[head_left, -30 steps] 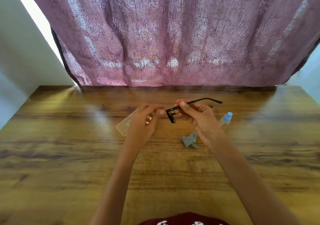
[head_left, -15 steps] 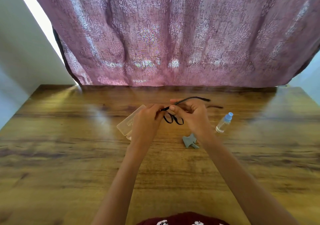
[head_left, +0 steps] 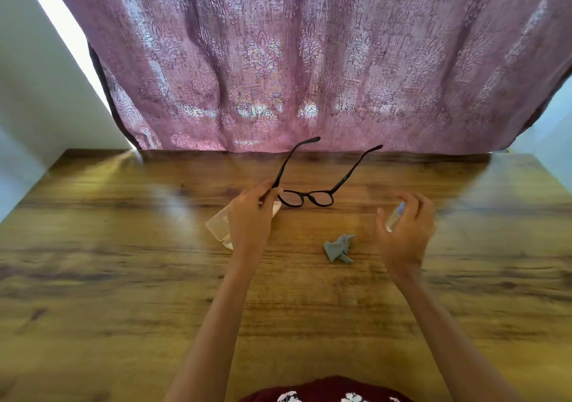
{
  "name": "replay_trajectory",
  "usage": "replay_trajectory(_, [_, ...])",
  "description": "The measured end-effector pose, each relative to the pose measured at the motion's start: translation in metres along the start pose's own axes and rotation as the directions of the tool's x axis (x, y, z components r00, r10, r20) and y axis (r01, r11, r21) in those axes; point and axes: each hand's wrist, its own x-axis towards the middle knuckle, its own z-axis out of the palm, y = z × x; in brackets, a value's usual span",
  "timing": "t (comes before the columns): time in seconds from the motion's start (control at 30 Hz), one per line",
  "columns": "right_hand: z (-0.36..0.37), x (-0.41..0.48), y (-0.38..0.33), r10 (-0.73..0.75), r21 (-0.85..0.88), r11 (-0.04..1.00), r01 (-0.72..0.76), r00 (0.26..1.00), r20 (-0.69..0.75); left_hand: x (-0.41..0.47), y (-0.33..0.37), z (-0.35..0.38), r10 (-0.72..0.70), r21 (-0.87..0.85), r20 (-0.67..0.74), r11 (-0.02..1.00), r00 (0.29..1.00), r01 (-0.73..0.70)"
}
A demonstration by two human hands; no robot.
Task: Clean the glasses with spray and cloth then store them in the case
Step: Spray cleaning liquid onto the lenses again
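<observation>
Gone from the frame since a moment ago: right hand point(head_left: 405, 231), reaching now aside to the spray bottle point(head_left: 393, 217). On the wooden surface point(head_left: 123, 278), clear case point(head_left: 216, 225) half hidden behind left hand point(head_left: 250, 216). Black glasses point(head_left: 306, 196) held raised above the surface, temples unfolded, lenses toward the person, probably to receive the spray; left grip pinched at one hinge. Grey cloth point(head_left: 339, 247) crumpled nearby, waiting. Right grip curled round the small bottle; clamped or not, cannot tell, too blurred.

no readable text, labels or numbers
</observation>
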Motion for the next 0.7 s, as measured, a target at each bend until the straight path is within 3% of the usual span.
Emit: replay_trajectory(0.7, [0.003, 0.015, 0.013, -0.047, 0.165, 0.985, 0.042, 0.999, 0.027, -0.002, -0.007, 0.004, -0.056, -0.106, -0.069, 0.993, 0.996, 0.049])
